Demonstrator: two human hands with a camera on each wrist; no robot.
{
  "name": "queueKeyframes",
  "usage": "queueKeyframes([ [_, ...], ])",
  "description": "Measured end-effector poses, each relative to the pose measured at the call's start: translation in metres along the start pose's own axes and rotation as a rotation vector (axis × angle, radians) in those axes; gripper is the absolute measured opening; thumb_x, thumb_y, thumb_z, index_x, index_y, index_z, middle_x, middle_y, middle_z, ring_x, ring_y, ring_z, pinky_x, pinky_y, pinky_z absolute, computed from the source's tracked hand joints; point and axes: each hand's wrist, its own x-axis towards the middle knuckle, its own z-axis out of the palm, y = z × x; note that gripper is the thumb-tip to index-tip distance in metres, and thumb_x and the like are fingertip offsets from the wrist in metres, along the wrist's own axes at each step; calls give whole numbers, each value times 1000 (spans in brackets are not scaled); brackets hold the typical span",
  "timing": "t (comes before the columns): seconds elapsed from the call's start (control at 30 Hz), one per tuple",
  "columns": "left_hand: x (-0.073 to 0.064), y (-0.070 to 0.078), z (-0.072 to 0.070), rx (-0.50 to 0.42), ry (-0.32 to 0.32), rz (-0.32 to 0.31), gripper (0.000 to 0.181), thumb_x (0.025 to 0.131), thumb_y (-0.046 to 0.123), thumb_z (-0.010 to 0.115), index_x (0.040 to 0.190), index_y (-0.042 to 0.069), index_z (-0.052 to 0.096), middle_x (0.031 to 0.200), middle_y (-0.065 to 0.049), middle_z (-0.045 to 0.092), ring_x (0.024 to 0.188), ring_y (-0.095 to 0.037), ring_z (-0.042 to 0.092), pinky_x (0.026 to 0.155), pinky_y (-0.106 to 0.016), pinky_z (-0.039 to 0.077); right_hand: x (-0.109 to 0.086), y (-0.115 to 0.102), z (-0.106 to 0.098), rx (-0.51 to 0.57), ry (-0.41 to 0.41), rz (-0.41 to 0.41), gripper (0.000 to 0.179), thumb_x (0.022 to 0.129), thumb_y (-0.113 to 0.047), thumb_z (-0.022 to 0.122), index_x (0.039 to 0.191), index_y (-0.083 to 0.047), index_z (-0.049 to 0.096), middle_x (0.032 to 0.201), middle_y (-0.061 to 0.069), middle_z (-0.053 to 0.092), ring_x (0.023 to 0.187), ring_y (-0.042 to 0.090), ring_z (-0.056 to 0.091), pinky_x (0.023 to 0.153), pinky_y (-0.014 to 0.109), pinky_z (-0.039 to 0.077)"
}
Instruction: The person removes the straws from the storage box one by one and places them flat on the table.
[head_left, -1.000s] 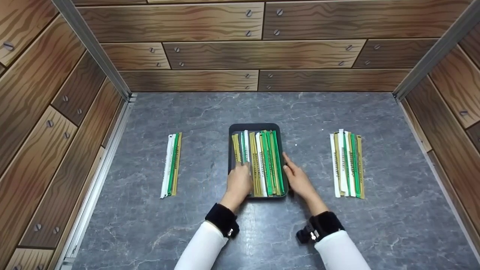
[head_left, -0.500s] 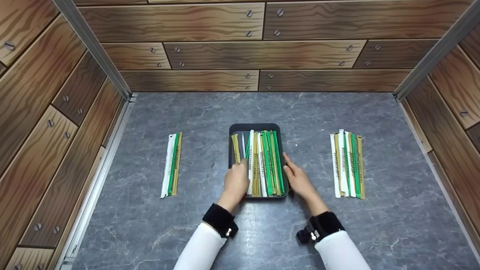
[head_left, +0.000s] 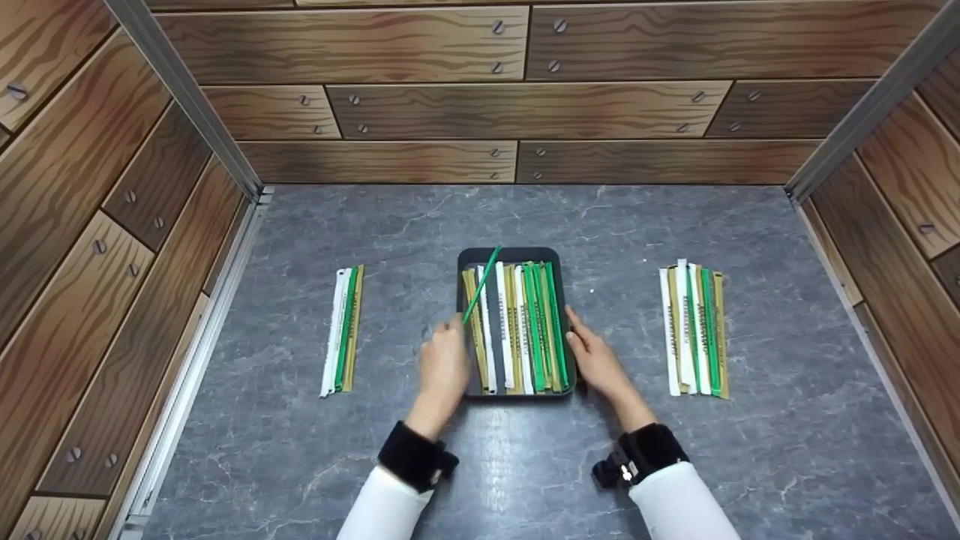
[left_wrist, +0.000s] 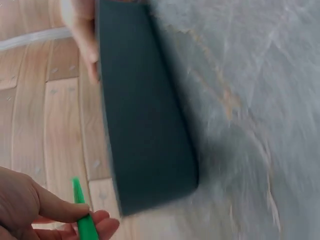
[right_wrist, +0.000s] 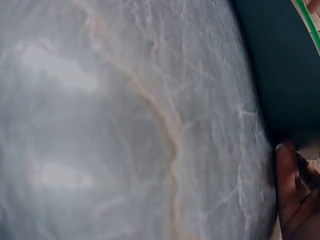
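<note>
My left hand (head_left: 444, 364) pinches a slim green wrapped straw (head_left: 482, 283) between thumb and fingers, as the left wrist view shows close up. The straw slants up and to the right over the left part of a dark tray (head_left: 510, 253). Inside the tray, several wrapped straws (head_left: 525, 330) in white, gold and green lie side by side lengthwise. A dark strip of bare tray floor (head_left: 495, 352) shows between two white straws. My right hand (head_left: 602, 365) rests with extended fingers against the tray's right side wall.
To the left on the grey marbled table (head_left: 300, 465) lies a small row of white, green and gold straws (head_left: 343, 330). A wider row of mixed straws (head_left: 694, 330) lies to the right. Wood-patterned panels (head_left: 517, 109) wall the table in at the back and both sides.
My left hand has drawn a green straw up out of the row and moved left with it, tilting it. A white straw in the tray now lies farther left. My right hand stays put.
</note>
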Motion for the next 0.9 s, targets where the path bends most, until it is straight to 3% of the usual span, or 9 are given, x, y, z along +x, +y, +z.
queueKeyframes([
  [0.13,-6,-23,-17,29,57,-82,30,84,-7,66,113,0,70,97,-20,68,74,-36,66,60,-45,56,0,-1,0,-4,2,10,50,106,-20,44,155,-16,32,150,21,37,136,41,36,111,52,27],
  [0.27,-9,-54,-30,47,121,-163,23,87,-5,62,106,2,74,93,-17,69,74,-37,66,59,-49,55,0,-1,0,-5,-2,30,50,106,-21,43,155,-19,31,151,19,35,137,40,35,112,52,26],
  [0.5,-13,-107,-48,-7,176,-298,25,85,-8,58,107,-3,71,98,-24,65,78,-45,64,62,-57,53,0,-1,-1,-4,-19,36,51,107,-21,42,156,-18,30,153,19,32,138,41,33,113,52,25],
  [0.67,-12,-140,-56,-33,172,-413,28,87,-3,58,113,-2,69,98,-27,65,80,-49,63,66,-60,50,0,0,0,-7,-24,38,51,107,-20,42,156,-18,28,153,19,32,138,41,33,112,52,25],
  [0.9,-11,-173,-58,-67,107,-555,38,93,-2,51,128,3,63,110,-27,65,86,-45,63,71,-56,49,0,0,1,-13,-12,16,50,106,-20,43,155,-17,30,151,21,35,136,41,35,112,52,26],
])
